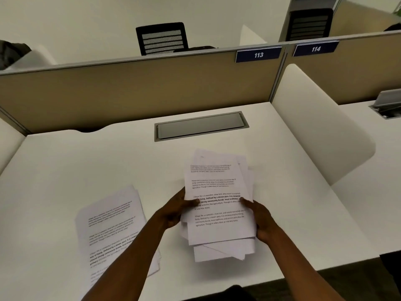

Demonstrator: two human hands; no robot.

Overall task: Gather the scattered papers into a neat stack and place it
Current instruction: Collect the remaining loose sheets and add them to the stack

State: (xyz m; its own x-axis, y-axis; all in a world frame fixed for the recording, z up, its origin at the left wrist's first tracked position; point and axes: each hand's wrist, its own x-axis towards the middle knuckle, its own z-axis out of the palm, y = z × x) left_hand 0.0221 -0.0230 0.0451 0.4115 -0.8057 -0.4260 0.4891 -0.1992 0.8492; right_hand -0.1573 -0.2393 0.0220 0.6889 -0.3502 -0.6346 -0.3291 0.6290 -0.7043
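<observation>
An uneven bundle of printed white papers (pixel 218 187) is held over the middle of the white desk (pixel 65 161), its sheets fanned and misaligned. My left hand (pixel 176 210) grips the bundle's left edge with the thumb on top. My right hand (pixel 259 218) grips the right edge the same way. A second pile of printed papers (pixel 110 220) lies flat on the desk to the left, partly covered by my left forearm.
A grey cable hatch (pixel 201 127) is set into the desk behind the papers. A tan partition (pixel 130 90) with signs 113 and 114 closes the back. A white side divider (pixel 314 127) stands at the right. A black chair (pixel 162 38) sits beyond the partition.
</observation>
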